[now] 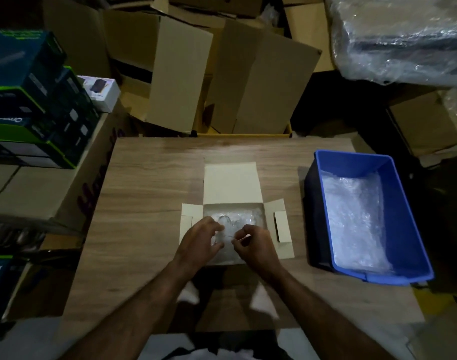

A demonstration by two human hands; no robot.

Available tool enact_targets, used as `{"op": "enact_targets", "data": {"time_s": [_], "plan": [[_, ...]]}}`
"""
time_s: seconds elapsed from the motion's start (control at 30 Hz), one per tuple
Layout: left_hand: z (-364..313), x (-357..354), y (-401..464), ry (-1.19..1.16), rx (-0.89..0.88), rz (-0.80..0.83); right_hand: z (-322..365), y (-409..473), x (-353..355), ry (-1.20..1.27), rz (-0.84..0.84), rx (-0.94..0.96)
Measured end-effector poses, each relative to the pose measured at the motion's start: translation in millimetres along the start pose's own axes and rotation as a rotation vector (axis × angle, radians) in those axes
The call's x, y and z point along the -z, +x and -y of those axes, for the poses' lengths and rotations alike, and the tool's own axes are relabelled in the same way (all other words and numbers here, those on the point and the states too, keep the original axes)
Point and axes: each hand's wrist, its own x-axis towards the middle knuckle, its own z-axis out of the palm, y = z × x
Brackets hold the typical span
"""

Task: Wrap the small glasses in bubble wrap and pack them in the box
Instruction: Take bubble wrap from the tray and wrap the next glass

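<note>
Both hands, left hand and right hand, grip a bubble-wrapped glass over the open white box. A blue bin holding bubble wrap stands right.

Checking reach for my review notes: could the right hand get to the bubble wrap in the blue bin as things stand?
Probably yes. The blue bin is open-topped on the right hand's side, nothing lies between, and the bubble wrap is uncovered; the hand would first have to release what it pinches.

The scene is dim, with the corners falling to near black. The brightest zone is the middle of the table, where a pale sheen lies on the wood near its far edge. Glare flares on the plastic sheeting at top right and on the bubble wrap in the bin. Wide-angle bending curves the edges. The hands look slightly soft.
</note>
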Motion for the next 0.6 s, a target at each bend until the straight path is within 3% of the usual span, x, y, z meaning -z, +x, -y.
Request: {"op": "enact_targets", "data": {"time_s": [0.13,0.3,0.43,0.6], "plan": [[1,-8,2,0.168,-0.049,0.062,-6,-1,3,-0.084,0.06,0.002],[2,-11,3,0.313,-0.155,0.133,-4,16,26,-0.237,-0.089,0.145],[-1,-6,8,0.36,-0.192,0.174,-2,33,32,-0.472,0.168,0.13],[-5,-1,8,0.427,-0.184,0.181,-2,38,35,-0.472,0.202,0.078]]}}
